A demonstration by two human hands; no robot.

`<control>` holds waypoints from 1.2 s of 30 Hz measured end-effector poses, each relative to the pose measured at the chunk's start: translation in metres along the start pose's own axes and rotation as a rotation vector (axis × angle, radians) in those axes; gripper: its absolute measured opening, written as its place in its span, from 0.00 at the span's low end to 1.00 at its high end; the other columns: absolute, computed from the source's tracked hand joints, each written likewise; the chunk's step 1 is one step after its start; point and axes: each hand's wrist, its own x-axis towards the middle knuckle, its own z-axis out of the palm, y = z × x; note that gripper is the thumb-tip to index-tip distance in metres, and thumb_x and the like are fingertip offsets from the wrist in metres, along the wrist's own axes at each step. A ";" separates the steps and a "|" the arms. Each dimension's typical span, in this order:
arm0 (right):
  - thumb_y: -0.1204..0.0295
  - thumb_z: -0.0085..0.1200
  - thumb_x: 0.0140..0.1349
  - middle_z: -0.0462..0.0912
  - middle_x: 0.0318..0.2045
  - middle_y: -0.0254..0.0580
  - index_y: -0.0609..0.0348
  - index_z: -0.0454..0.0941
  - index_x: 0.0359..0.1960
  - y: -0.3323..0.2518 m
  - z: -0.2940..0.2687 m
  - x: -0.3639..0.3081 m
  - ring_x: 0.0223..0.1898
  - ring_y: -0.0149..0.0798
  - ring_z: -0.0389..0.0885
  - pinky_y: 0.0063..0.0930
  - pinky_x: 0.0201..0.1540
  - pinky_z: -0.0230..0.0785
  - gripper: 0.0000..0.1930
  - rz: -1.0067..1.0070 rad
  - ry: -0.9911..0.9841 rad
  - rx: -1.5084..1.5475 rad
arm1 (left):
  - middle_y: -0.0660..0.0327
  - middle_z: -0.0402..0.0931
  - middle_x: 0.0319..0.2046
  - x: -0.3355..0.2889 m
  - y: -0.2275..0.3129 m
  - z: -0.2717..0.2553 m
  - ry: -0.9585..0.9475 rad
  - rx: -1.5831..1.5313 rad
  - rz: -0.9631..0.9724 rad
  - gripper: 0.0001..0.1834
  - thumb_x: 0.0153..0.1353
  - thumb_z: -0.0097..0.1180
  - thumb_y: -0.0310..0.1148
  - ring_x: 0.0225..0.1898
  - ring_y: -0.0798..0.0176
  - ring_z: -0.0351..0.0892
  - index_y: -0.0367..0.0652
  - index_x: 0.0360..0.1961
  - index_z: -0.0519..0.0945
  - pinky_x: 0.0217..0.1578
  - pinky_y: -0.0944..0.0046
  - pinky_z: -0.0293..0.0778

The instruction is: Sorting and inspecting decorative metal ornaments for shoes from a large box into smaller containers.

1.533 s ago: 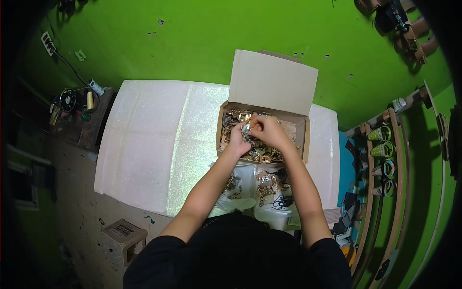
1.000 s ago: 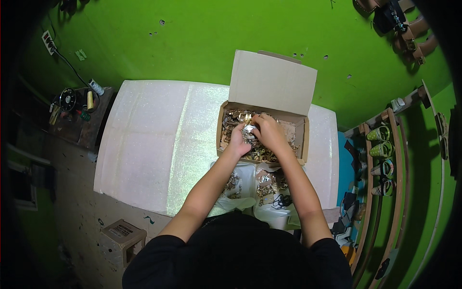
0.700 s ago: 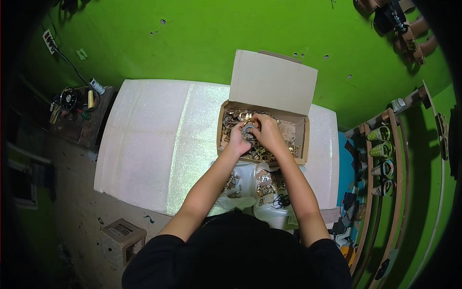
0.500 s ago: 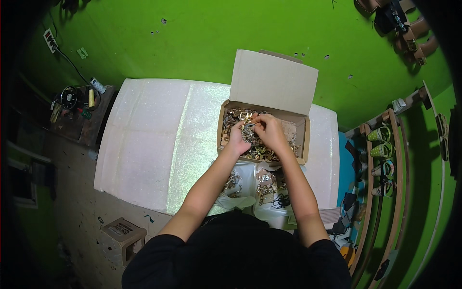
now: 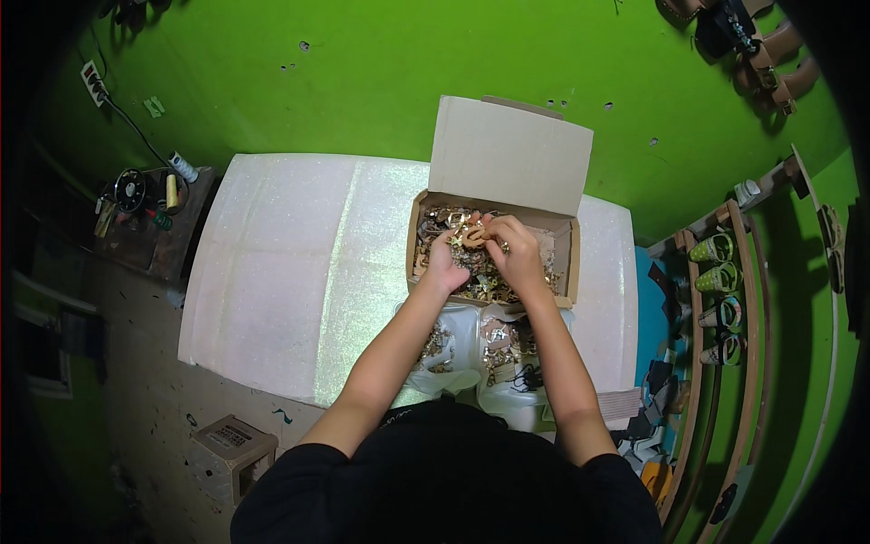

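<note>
Both of my hands are over an open cardboard box filled with small metal fittings, gold and dark, that look like buckles. My left hand is cupped on the left, its thumb apart from the fingers, with several gold-coloured metal pieces resting in it. Between the two hands shows a tan ring-shaped piece, pinched in the fingers of my right hand. The fingertips are partly hidden by these pieces.
Two translucent plastic containers of small fittings stand in front of the box. A pale shimmering sheet covers the table. A wooden rack with sandals is at right, a stool at lower left, a side table with tools at left.
A tan ring-shaped piece now shows between my hands, where a silvery ring-shaped piece was before. My right hand has shifted slightly; my left stays nearly in place.
</note>
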 end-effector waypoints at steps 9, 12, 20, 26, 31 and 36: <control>0.82 0.55 0.42 0.77 0.33 0.41 0.62 0.73 0.24 0.003 0.002 -0.004 0.31 0.42 0.76 0.29 0.33 0.69 0.06 -0.126 0.141 -0.131 | 0.54 0.69 0.47 -0.003 0.002 0.006 0.017 0.022 0.012 0.21 0.58 0.28 0.33 0.50 0.57 0.68 0.38 0.46 0.70 0.52 0.58 0.63; 0.82 0.52 0.47 0.76 0.33 0.41 0.64 0.72 0.28 0.007 0.007 -0.008 0.32 0.36 0.76 0.27 0.30 0.70 0.05 0.162 0.156 0.064 | 0.53 0.67 0.49 -0.001 0.002 -0.001 -0.071 -0.101 -0.014 0.21 0.58 0.29 0.33 0.51 0.56 0.66 0.38 0.47 0.69 0.51 0.56 0.63; 0.83 0.35 0.56 0.73 0.34 0.48 0.66 0.63 0.47 0.025 0.010 -0.009 0.34 0.40 0.76 0.30 0.37 0.75 0.16 0.884 0.179 1.332 | 0.52 0.66 0.51 -0.002 0.005 -0.013 -0.112 -0.059 -0.020 0.20 0.57 0.30 0.32 0.52 0.53 0.65 0.38 0.48 0.68 0.51 0.56 0.64; 0.76 0.39 0.58 0.72 0.28 0.39 0.63 0.64 0.47 0.037 0.008 -0.019 0.26 0.29 0.69 0.20 0.26 0.63 0.14 0.887 0.087 1.703 | 0.50 0.66 0.50 -0.007 0.005 -0.009 -0.050 -0.145 -0.023 0.20 0.57 0.30 0.31 0.53 0.50 0.64 0.37 0.48 0.67 0.51 0.54 0.64; 0.67 0.40 0.61 0.66 0.21 0.31 0.64 0.66 0.46 0.029 0.007 -0.015 0.21 0.25 0.61 0.19 0.22 0.57 0.15 0.881 0.003 1.584 | 0.49 0.65 0.50 -0.006 0.009 -0.014 -0.043 -0.180 -0.027 0.19 0.57 0.29 0.30 0.54 0.50 0.63 0.35 0.47 0.67 0.52 0.53 0.64; 0.57 0.35 0.63 0.58 0.15 0.28 0.64 0.67 0.35 0.027 0.007 -0.020 0.15 0.24 0.54 0.17 0.18 0.50 0.19 0.799 0.007 1.471 | 0.49 0.65 0.50 -0.005 0.013 -0.014 -0.035 -0.178 -0.007 0.20 0.56 0.29 0.29 0.53 0.50 0.63 0.35 0.47 0.67 0.52 0.53 0.63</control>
